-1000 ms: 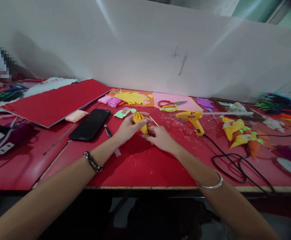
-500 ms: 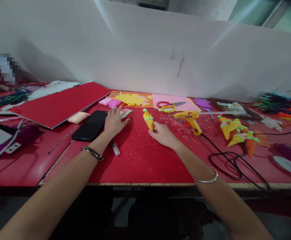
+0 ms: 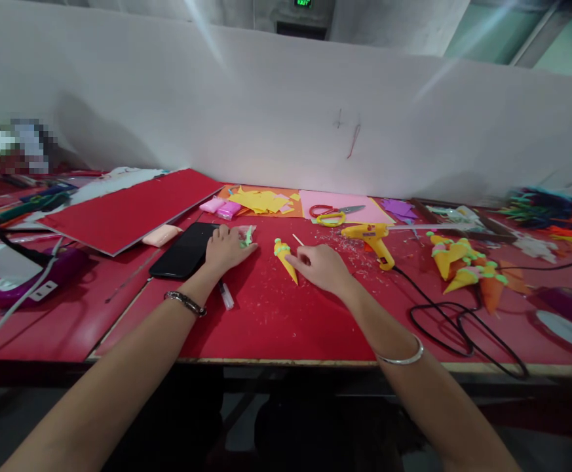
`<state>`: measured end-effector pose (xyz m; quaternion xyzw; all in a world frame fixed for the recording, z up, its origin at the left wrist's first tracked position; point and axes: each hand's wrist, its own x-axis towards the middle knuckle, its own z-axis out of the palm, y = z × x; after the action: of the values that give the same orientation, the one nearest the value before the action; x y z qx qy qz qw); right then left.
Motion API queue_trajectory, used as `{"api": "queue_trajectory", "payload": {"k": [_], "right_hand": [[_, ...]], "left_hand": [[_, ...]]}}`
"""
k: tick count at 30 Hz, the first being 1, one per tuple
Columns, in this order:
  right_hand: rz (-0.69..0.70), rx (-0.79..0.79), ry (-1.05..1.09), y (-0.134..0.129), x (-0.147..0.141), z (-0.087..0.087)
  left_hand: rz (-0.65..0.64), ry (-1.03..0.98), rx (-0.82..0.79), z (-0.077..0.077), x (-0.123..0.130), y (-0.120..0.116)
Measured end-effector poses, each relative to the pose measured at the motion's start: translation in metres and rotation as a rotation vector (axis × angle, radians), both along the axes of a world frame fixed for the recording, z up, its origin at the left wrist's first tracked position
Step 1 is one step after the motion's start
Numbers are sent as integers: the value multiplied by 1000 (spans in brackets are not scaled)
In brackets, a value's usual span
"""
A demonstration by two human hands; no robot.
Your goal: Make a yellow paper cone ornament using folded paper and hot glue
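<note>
A small yellow cone with a light-green trim and a green ball at its top [image 3: 286, 261] lies on the red table. My right hand [image 3: 322, 265] is just right of it, fingers curled, the thumb close to the cone's side. A thin pale stick [image 3: 298, 240] pokes out from these fingers; the rest of it is hidden. My left hand [image 3: 227, 250] rests palm down with fingers stretched, over the right edge of a black phone [image 3: 181, 252]. Beside its thumb is a clear packet with light-green clay [image 3: 247, 237]. A clear-capped pen [image 3: 227, 296] lies under the left wrist.
A yellow glue gun [image 3: 375, 242] with a black cord stands right of my hand. Scissors [image 3: 332, 214] lie on pink paper behind. Several finished cones [image 3: 457, 259] are at the right. Yellow paper scraps [image 3: 261, 200] and a red board [image 3: 133, 206] lie at the back left.
My right hand has let go of the yellow cone, which now lies tilted on the table, its tip toward me. A pale stick has come into view at the right fingers. The left hand has hardly moved.
</note>
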<state>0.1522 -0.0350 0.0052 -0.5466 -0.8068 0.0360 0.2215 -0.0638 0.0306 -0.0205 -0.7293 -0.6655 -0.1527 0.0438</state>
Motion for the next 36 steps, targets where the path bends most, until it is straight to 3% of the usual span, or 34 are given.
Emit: {"api": "queue_trajectory", "payload": {"k": [10,17,23,27,32,36], "right_hand": [[40,33,238,4,-1,-4],[55,34,251,8,0,-8],[65,43,289,8,-1,-8],[111,0,356,6,-3,-5],[241,-50,548,8,-6,-7],[293,-88,695,10,-6,-8]], "left_hand": [[-17,-86,-21,0,-3,6],[-75,-96,-50,2,-10,8],[-297,-76,-72,-1,-5,6],[-469,-188,-5,-2,-1,3],[-622,-318,121,9,9,-8],[-709,-378,104,18,19,-22]]}}
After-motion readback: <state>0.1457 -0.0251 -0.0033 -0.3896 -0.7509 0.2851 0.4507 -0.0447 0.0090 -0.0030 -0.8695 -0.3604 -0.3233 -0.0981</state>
